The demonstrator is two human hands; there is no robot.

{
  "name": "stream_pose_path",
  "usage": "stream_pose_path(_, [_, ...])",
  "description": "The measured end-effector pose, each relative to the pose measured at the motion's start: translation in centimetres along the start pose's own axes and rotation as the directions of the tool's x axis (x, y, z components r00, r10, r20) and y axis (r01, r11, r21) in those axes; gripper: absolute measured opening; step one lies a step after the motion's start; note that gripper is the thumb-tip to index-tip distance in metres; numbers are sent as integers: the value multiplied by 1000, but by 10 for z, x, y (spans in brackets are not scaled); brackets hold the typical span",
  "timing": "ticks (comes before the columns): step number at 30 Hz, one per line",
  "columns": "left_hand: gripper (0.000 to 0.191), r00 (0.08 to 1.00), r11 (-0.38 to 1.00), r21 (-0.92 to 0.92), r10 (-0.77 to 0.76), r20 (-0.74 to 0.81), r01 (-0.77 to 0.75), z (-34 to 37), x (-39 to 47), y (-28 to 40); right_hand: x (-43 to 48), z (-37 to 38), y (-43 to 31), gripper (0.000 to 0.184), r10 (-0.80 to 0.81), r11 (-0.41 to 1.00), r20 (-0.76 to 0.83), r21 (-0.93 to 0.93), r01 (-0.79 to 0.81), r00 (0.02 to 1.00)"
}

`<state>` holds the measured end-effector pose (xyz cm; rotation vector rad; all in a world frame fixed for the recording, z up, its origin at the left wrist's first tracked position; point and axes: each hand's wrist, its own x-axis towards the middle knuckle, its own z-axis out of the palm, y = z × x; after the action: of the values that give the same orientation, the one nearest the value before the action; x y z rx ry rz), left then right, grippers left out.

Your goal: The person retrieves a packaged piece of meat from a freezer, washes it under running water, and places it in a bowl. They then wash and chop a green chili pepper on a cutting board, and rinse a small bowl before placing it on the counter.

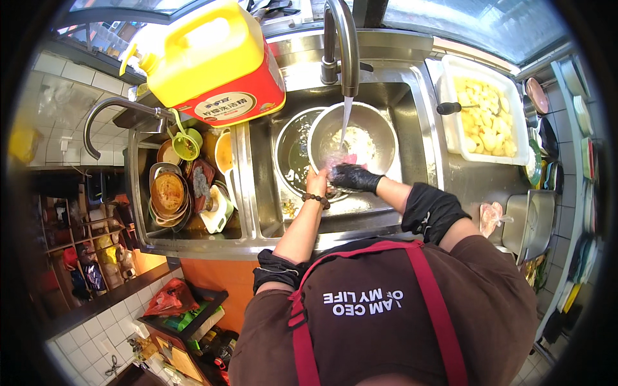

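Water runs from the steel faucet point(350, 58) into a round stainless steel bowl point(376, 125). The bowl stands in the right sink basin point(400, 103), overlapping a second steel bowl point(294, 140) that holds liquid. My right hand point(357, 177), in a black glove, is closed around a blurred pink thing point(349, 159) at the bowl's near side, below the stream. Bare and with a beaded bracelet at its wrist, my left hand point(316, 182) is at the bowl's near-left rim, close to the right one. Its fingers are partly hidden, so its grip is unclear.
Stacked dirty bowls point(168, 193) and a green ladle point(186, 144) fill the left basin point(217, 236). A big yellow detergent jug point(207, 62) stands behind it. To the right are a white tub point(451, 130) of peeled potatoes, a tied plastic bag point(490, 217) and a steel pan point(531, 227).
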<state>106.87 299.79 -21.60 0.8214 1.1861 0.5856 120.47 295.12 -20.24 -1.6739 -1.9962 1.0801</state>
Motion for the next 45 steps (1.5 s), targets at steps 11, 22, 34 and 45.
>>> stream_pose_path(11, [33, 972, 967, 192, 192, -133, -165, -29, 5, 17, -65, -113, -44, 8, 286, 957, -301, 56, -283, 910])
stream_pose_path(22, [32, 989, 989, 28, 144, -24, -144, -52, 10, 3, -56, -59, 44, 41, 617, 748, -383, 557, -361, 687])
stream_pose_path(34, [53, 908, 883, 297, -407, 103, 362, -7, 14, 59, -67, -146, 23, 29, 728, 662, -95, 357, -659, 679])
stream_pose_path(45, [41, 943, 873, 361, 279, 180, -327, -76, 13, 90, -32, -71, 9, 34, 665, 581, -275, 774, -250, 695])
